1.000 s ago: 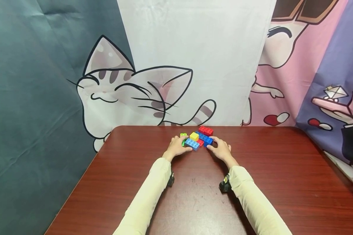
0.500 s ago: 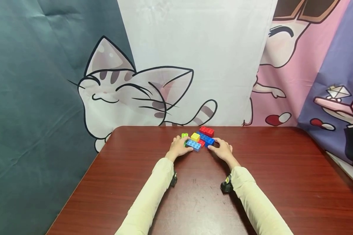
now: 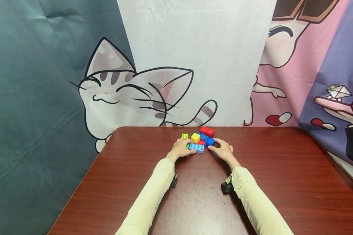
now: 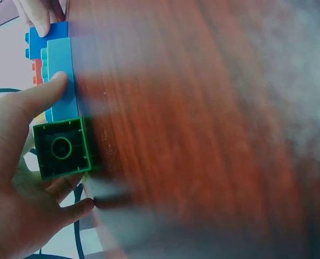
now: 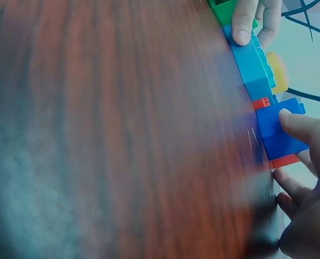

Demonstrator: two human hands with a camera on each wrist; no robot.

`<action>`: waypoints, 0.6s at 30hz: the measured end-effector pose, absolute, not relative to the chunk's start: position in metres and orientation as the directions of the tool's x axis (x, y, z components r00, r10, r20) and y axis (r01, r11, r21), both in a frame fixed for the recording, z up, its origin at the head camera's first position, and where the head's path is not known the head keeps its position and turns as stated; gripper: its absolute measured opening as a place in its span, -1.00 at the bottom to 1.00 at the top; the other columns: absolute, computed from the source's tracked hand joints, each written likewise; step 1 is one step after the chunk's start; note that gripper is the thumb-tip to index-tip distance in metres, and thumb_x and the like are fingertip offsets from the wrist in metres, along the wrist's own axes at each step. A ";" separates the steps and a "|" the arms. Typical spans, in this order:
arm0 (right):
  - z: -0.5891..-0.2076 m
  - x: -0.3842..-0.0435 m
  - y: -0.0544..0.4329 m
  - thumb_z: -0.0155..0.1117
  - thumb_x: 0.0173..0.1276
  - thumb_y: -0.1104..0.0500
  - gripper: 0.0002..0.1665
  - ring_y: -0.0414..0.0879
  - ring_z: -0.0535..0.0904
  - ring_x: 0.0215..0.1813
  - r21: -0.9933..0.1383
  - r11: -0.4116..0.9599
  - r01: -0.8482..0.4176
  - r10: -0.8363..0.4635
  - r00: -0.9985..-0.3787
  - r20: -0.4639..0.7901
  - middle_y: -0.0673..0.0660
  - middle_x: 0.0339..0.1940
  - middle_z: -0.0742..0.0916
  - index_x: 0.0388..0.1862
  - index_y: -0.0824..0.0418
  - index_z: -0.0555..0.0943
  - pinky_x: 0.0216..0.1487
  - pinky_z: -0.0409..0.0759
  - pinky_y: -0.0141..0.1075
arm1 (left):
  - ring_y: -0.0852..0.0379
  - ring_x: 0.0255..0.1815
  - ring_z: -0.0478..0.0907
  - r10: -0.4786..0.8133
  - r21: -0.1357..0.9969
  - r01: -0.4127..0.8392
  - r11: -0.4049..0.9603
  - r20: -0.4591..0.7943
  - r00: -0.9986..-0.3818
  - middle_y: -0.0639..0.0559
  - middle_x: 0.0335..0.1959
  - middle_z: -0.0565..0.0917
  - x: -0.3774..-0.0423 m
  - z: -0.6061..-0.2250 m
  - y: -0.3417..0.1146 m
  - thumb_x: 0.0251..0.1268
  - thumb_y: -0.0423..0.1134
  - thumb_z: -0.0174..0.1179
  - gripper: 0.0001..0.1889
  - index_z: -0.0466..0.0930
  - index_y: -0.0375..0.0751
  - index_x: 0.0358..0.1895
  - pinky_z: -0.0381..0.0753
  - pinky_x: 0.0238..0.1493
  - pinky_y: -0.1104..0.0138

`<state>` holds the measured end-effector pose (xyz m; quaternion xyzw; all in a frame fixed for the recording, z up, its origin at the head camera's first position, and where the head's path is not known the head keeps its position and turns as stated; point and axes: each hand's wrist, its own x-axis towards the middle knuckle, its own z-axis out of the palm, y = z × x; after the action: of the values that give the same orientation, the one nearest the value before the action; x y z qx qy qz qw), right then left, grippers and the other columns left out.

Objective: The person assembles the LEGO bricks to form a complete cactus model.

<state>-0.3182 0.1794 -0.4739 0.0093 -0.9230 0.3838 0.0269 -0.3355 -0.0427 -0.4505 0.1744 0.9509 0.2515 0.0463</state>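
My left hand (image 3: pixel 179 149) pinches a light blue toy building brick (image 3: pixel 196 148), with the thumb on its near face in the left wrist view. A green brick (image 4: pixel 62 150) lies on its side by the left palm, hollow underside facing the wrist camera. My right hand (image 3: pixel 223 150) holds a dark blue brick (image 3: pixel 210 142) between thumb and fingers, just right of the light blue one. Between and behind them are a yellow brick (image 3: pixel 195 138), a small red brick (image 3: pixel 201 142) and a longer dark blue brick (image 3: pixel 202 135).
A red brick (image 3: pixel 207 132) lies farthest back, near the table's rear edge. A lime green brick (image 3: pixel 185 135) sits behind the left hand. The brown wooden table (image 3: pixel 194 202) ends at a printed cloth backdrop (image 3: pixel 223 65).
The light blue brick has turned to lie more squarely across the table and shifted right and toward me, with my left hand following. My right hand has hardly moved.
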 end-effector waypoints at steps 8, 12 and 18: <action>-0.472 -0.318 0.181 0.25 0.37 -0.01 -0.35 0.26 0.35 0.41 -0.752 0.658 -0.049 -0.002 -0.998 0.062 0.34 0.37 0.51 0.35 0.26 0.42 0.39 -0.02 0.24 | -0.08 0.12 0.44 0.334 0.562 0.296 0.773 0.036 -0.942 -0.15 0.11 0.59 -0.341 -0.455 -0.047 0.16 -0.04 0.38 -0.53 0.61 -0.15 0.11 0.44 0.29 0.04; -0.470 -0.318 0.181 0.25 0.38 -0.03 -0.35 0.27 0.35 0.41 -0.763 0.644 -0.044 -0.001 -0.998 0.057 0.34 0.36 0.51 0.35 0.24 0.42 0.41 0.00 0.25 | -0.02 0.06 0.51 0.329 0.586 0.306 0.751 0.071 -0.942 -0.12 0.06 0.65 -0.343 -0.455 -0.050 0.15 -0.09 0.40 -0.55 0.62 -0.17 0.09 0.49 0.24 0.10; -0.466 -0.316 0.178 0.27 0.36 -0.02 -0.34 0.29 0.34 0.41 -0.785 0.616 -0.056 -0.015 -0.998 0.060 0.35 0.35 0.53 0.35 0.23 0.42 0.42 0.08 0.29 | -0.01 0.06 0.56 0.293 0.634 0.291 0.717 0.104 -0.950 -0.12 0.09 0.67 -0.342 -0.454 -0.052 0.15 -0.11 0.40 -0.56 0.61 -0.18 0.09 0.51 0.25 0.11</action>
<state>-0.3162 0.1782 -0.4662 0.0197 -0.8987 0.4375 0.0240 -0.3416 -0.0517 -0.4541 0.1575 0.9264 0.3419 0.0018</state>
